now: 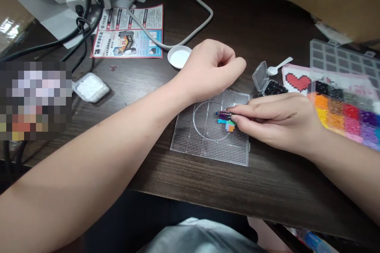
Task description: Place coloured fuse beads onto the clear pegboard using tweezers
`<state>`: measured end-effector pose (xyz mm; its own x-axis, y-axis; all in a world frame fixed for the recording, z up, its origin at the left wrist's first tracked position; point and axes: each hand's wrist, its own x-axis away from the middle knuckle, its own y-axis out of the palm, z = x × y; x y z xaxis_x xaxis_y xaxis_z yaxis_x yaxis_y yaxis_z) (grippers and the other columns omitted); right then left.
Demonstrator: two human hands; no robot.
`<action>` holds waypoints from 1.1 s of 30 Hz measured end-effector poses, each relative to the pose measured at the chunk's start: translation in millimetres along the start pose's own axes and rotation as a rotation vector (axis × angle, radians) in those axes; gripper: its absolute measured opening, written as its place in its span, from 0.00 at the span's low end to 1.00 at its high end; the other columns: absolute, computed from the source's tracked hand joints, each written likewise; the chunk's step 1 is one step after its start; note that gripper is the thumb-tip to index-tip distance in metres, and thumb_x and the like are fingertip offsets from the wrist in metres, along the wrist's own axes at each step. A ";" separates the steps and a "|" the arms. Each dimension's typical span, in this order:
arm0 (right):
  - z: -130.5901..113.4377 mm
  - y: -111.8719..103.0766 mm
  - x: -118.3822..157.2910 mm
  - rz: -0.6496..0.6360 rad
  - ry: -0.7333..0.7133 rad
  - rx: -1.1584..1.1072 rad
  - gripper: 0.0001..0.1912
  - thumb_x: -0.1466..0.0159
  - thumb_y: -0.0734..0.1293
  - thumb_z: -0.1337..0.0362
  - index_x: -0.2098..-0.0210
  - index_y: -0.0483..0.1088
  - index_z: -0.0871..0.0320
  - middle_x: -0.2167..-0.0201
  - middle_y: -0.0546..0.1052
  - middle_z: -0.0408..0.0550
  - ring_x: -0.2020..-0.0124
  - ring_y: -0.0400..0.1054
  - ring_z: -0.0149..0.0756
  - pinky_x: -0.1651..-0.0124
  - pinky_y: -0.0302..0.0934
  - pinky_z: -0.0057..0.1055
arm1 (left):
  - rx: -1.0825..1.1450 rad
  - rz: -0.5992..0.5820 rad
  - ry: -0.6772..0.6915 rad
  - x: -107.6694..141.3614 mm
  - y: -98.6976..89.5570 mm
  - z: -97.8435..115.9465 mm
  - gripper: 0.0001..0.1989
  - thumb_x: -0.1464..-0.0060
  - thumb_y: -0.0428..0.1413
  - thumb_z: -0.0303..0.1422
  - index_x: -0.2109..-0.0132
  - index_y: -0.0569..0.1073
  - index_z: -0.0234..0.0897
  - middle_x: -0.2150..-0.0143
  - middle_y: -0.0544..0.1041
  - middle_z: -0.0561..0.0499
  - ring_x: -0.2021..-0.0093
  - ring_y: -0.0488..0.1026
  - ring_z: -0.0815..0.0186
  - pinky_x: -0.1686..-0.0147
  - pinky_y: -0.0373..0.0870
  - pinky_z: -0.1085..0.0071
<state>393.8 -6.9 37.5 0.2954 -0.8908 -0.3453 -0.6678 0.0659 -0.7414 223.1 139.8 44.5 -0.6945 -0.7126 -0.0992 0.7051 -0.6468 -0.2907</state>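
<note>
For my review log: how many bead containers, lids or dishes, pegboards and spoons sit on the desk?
Bead containers: 3 (white-bead tray, black-bead box, multicolour organiser)
White dish: 1
Pegboard: 1
Spoon: 1
Total: 6

A dark wood-grain surface [261,189] carries a clear pegboard [190,142], a leaflet [127,33], a white cap [179,56], a tub [90,87] of what look like white beads, a bead box [350,114], a spoon [277,68] and cables [184,12].

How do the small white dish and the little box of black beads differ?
The white dish is round, lidless and looks empty; the black-bead box is squarish with a clear flip lid standing open. The dish lies beyond the left hand, the box beyond the right hand. Both sit on the dark desk.
</note>
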 end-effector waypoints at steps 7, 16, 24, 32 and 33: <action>1.3 -1.4 0.3 -0.010 -0.003 -0.007 0.11 0.25 0.75 0.70 0.52 0.90 0.51 0.74 0.84 0.40 0.79 0.72 0.27 0.76 0.66 0.27 | -0.021 -0.003 -0.023 0.4 -0.1 2.4 0.22 0.37 0.57 0.31 0.78 0.59 0.39 0.76 0.57 0.55 0.68 0.57 0.71 0.65 0.51 0.65; 1.2 -1.1 1.7 -0.013 -0.014 0.010 0.12 0.25 0.75 0.71 0.49 0.90 0.50 0.74 0.84 0.39 0.80 0.72 0.27 0.76 0.65 0.26 | -0.039 -0.003 -0.015 0.3 -0.1 1.9 0.22 0.37 0.57 0.32 0.77 0.58 0.40 0.77 0.56 0.55 0.68 0.57 0.71 0.65 0.51 0.65; 1.8 -0.6 2.7 -0.001 -0.032 0.014 0.12 0.25 0.75 0.72 0.49 0.90 0.52 0.69 0.88 0.44 0.75 0.80 0.32 0.75 0.70 0.28 | -0.049 -0.012 0.002 1.1 -0.5 2.5 0.21 0.38 0.56 0.31 0.77 0.59 0.40 0.76 0.57 0.54 0.68 0.56 0.71 0.65 0.51 0.65; 2.2 -1.2 4.1 -0.005 -0.019 0.034 0.12 0.25 0.76 0.70 0.48 0.91 0.49 0.67 0.89 0.44 0.74 0.82 0.33 0.74 0.74 0.28 | -0.031 -0.002 0.010 1.2 0.1 1.6 0.22 0.37 0.56 0.31 0.77 0.56 0.40 0.76 0.55 0.55 0.69 0.57 0.71 0.64 0.51 0.64; 2.5 -0.9 4.4 -0.004 -0.014 0.033 0.12 0.25 0.76 0.69 0.47 0.91 0.49 0.67 0.89 0.44 0.73 0.82 0.34 0.74 0.74 0.28 | -0.027 -0.002 0.009 0.9 0.1 1.5 0.22 0.37 0.56 0.31 0.77 0.56 0.40 0.76 0.55 0.55 0.69 0.57 0.72 0.64 0.51 0.64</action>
<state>397.4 -9.8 35.2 0.3076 -0.8848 -0.3500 -0.6439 0.0773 -0.7612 222.7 138.7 45.8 -0.6975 -0.7085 -0.1073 0.6995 -0.6407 -0.3165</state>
